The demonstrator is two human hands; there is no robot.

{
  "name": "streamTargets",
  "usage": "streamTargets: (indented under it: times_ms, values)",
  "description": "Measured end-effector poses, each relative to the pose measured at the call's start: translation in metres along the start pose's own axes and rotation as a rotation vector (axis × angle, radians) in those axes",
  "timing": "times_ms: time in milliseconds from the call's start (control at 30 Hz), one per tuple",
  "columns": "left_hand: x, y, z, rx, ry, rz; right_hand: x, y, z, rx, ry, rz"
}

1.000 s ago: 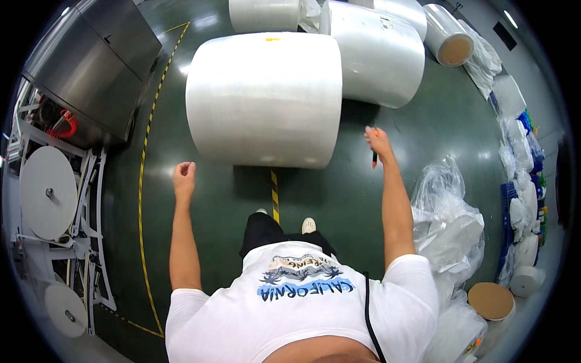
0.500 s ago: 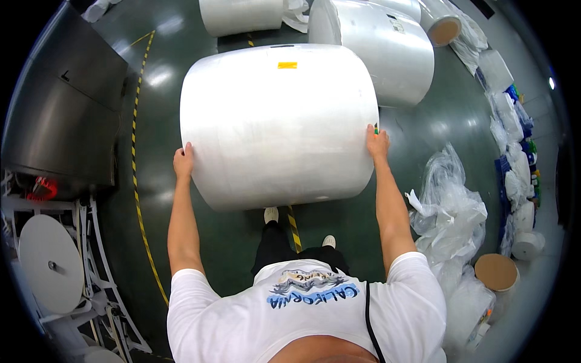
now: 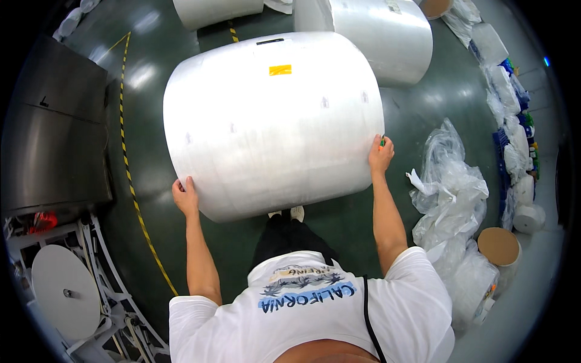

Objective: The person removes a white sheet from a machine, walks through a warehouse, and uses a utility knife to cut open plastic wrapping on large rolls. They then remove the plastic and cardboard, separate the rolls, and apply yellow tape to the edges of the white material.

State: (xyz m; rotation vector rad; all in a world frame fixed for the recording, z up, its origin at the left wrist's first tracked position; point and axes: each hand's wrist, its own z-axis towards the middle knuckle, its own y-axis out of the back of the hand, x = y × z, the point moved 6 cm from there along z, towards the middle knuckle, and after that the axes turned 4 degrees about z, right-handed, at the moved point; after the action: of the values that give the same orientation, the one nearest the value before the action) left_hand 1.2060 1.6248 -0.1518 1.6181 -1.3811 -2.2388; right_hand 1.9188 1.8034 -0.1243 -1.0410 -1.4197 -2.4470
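Observation:
A large roll of white plastic film [image 3: 272, 133] lies on its side right in front of me, with a strip of yellow tape [image 3: 280, 70] and a dark mark near its far side. My left hand [image 3: 186, 195] grips the roll's left end near its lower edge, thumb on the film. At the right end, my right hand [image 3: 380, 156] holds the roll's edge. A small orange and green object [image 3: 382, 143] shows at that hand's fingers; its kind is unclear. The fingers behind both ends are partly hidden.
More white film rolls [image 3: 384, 39] lie just beyond mine. Crumpled clear plastic [image 3: 448, 187] and a roll with a brown cardboard end [image 3: 498, 246] are on the right. A metal cabinet [image 3: 57, 133] and a machine with a white disc [image 3: 65, 292] stand left, past a yellow-black floor line [image 3: 129, 172].
The roll has turned, and faint printed marks now show on its face. Its left end has swung nearer to me, with my left hand lower. My feet have come closer together.

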Motion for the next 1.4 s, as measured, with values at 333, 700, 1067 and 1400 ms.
streamTargets:
  times_ms: [333, 700, 1067, 1400]
  values:
    - [0.011, 0.038, 0.001, 0.202, 0.038, 0.087, -0.01, 0.03, -0.032, -0.043, -0.009, 0.017]
    - [-0.032, 0.028, 0.073, 0.812, -0.392, 0.408, 0.143, 0.031, -0.196, 0.264, -0.656, 0.421]
    - [-0.121, 0.064, 0.144, 1.297, -0.671, 0.097, 0.362, -0.01, -0.317, 0.627, -0.671, 0.834]
    - [-0.243, 0.048, 0.173, 1.305, -1.106, -0.04, 0.381, -0.037, -0.308, 0.376, -0.681, 0.455]
